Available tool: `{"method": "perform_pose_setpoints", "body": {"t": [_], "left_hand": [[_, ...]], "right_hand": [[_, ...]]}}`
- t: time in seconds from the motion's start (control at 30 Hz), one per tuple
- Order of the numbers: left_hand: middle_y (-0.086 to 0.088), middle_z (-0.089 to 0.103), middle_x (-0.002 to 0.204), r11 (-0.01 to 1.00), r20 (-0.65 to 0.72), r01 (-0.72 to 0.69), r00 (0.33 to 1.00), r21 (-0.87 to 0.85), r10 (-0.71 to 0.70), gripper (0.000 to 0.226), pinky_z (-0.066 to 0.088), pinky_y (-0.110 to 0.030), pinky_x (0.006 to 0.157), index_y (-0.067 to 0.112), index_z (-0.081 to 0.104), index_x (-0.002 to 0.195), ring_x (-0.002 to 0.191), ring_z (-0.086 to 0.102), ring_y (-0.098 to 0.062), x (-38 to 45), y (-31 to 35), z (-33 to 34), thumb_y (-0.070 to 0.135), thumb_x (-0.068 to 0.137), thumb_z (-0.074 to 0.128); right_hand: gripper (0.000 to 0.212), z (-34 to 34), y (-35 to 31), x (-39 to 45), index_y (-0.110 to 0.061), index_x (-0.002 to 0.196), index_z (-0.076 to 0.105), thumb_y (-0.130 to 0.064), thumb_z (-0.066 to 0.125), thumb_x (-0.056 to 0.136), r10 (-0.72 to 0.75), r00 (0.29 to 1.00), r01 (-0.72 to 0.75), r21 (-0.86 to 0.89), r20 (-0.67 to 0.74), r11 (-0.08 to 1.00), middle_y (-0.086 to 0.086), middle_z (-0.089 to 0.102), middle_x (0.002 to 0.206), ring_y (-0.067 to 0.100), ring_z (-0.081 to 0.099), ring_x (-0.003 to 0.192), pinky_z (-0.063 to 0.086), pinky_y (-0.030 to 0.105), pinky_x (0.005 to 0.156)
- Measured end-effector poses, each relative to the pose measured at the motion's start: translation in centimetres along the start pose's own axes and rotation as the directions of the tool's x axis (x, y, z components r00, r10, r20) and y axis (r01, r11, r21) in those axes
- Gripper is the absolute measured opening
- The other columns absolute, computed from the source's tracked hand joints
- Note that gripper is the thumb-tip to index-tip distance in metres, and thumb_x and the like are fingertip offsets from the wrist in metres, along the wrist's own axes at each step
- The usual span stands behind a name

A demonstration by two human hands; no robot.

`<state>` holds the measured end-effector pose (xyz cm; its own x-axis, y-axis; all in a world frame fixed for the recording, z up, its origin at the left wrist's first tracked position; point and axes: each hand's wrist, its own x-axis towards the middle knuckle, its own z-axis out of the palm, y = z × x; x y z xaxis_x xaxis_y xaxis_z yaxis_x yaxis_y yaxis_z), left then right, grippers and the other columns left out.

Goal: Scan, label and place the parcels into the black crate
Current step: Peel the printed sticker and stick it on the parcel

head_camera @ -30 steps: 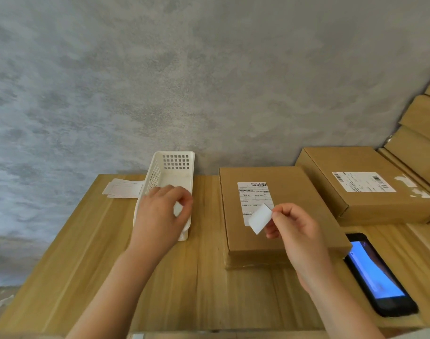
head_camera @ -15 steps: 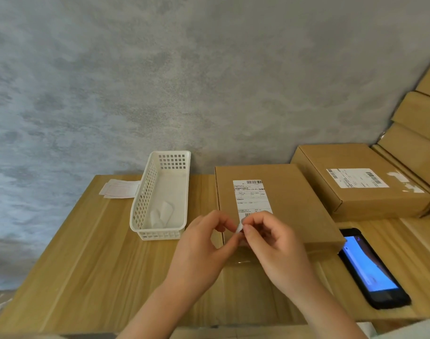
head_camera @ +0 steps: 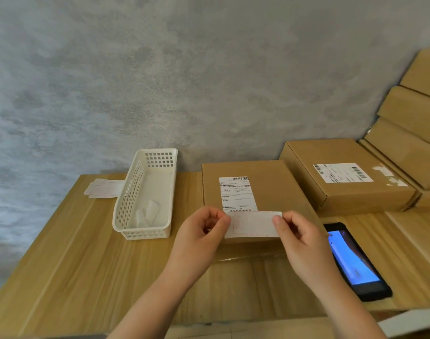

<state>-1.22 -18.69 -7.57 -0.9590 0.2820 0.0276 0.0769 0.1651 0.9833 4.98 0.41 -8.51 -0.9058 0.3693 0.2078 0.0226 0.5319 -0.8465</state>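
A small parcel-packing station, makeshift rather than industrial. A wooden bench [head_camera: 91,253] stands against a bare grey wall [head_camera: 184,81], carrying flat cardboard boxes [head_camera: 343,192] with printed barcode labels [head_camera: 237,194], and more boxes are stacked at the right [head_camera: 412,133]. A white basket [head_camera: 145,192] holding label scraps, loose slips [head_camera: 103,188] and a lit phone [head_camera: 353,260] complete the shipping setup.

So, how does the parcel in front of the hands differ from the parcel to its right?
The front parcel carries a tall upright label; the right parcel carries a wide, slanted one. The front parcel lies square to the table edge, the right parcel lies turned. Only the right parcel shows torn sticker remains. Both are flat brown cardboard.
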Motion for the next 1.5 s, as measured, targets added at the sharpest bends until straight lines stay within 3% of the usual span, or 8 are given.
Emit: {"method": "perform_pose_setpoints", "body": {"t": [0.17,0.37,0.57,1.0,1.2,1.3,1.4,1.5], "left_hand": [[0.017,0.056,0.081,0.888,0.012,-0.150,0.987,0.434,0.161,0.012,0.043,-0.012,0.059,0.028,0.058,0.086,0.075,0.054,0.004,1.4,0.5,2.9,0.031,0.098,0.056],[0.012,0.054,0.093,0.651,0.057,-0.269,0.943,0.710,0.327,0.013,0.046,-0.026,0.072,0.026,0.057,0.089,0.086,0.049,-0.010,3.2,-0.5,6.7,0.035,0.097,0.051],[0.008,0.052,0.090,0.534,0.064,-0.256,0.934,0.806,0.351,0.019,0.043,-0.028,0.068,0.025,0.059,0.080,0.081,0.047,-0.015,4.4,-1.5,8.6,0.040,0.091,0.055],[0.009,0.054,0.090,0.515,-0.009,-0.176,0.941,0.839,0.337,0.019,0.045,-0.031,0.067,0.026,0.059,0.074,0.086,0.053,-0.017,4.5,-1.7,9.5,0.043,0.083,0.064],[0.008,0.055,0.088,0.501,-0.028,-0.163,0.936,0.850,0.352,0.021,0.042,-0.028,0.065,0.025,0.056,0.087,0.084,0.051,-0.018,4.4,-1.7,9.6,0.041,0.078,0.067],[0.007,0.056,0.098,0.518,-0.030,-0.150,0.946,0.842,0.323,0.033,0.047,-0.030,0.073,0.024,0.055,0.106,0.091,0.050,-0.018,4.4,-1.5,9.4,0.043,0.081,0.065],[0.007,0.057,0.112,0.530,0.064,-0.247,0.938,0.811,0.340,0.041,0.047,-0.030,0.086,0.024,0.053,0.121,0.104,0.050,-0.017,4.3,-1.4,9.0,0.049,0.089,0.056],[0.006,0.057,0.131,0.452,0.314,-0.474,0.868,0.756,0.385,0.049,0.045,-0.037,0.102,0.021,0.052,0.135,0.123,0.050,-0.017,3.7,-1.6,8.4,0.052,0.097,0.045]], "right_hand": [[0.022,-2.1,2.0,1.0,-0.024,0.080,0.054,-0.039,0.049,0.095,-0.038,0.999,0.033,-0.219,-0.018,0.975,-0.013,0.059,0.080,-0.001,0.059,0.080,0.045,0.010,0.053],[0.023,-4.2,4.6,3.4,-0.019,0.077,0.054,-0.031,0.054,0.097,-0.089,0.996,0.070,-0.463,-0.018,0.884,-0.010,0.055,0.078,0.009,0.054,0.076,0.046,0.025,0.053],[0.026,-5.6,5.9,4.3,-0.020,0.072,0.051,-0.029,0.059,0.094,-0.080,0.996,0.090,-0.482,0.042,0.871,-0.011,0.050,0.069,0.005,0.048,0.061,0.031,0.017,0.047],[0.028,-5.2,7.1,4.5,-0.018,0.069,0.049,-0.027,0.067,0.089,-0.180,0.983,0.176,-0.496,0.041,0.850,-0.006,0.053,0.068,0.010,0.051,0.061,0.041,0.021,0.043],[0.029,-4.7,7.8,4.2,-0.020,0.071,0.046,-0.026,0.072,0.084,-0.179,0.983,0.139,-0.451,-0.047,0.882,-0.010,0.046,0.067,0.009,0.046,0.057,0.025,0.013,0.047],[0.025,-5.1,7.9,4.3,-0.018,0.091,0.053,-0.037,0.067,0.083,-0.194,0.975,0.127,-0.437,-0.111,0.890,-0.006,0.053,0.085,0.011,0.052,0.070,0.036,0.013,0.056],[0.035,-5.5,8.1,3.8,-0.014,0.118,0.061,-0.040,0.052,0.096,-0.334,0.940,0.270,-0.449,-0.070,0.852,0.001,0.062,0.116,0.019,0.059,0.105,0.049,0.026,0.083],[0.052,-5.0,8.6,2.6,-0.018,0.145,0.046,-0.044,0.040,0.101,-0.388,0.913,0.399,-0.460,0.123,0.794,-0.005,0.045,0.151,0.012,0.038,0.140,0.035,0.032,0.112]]}}
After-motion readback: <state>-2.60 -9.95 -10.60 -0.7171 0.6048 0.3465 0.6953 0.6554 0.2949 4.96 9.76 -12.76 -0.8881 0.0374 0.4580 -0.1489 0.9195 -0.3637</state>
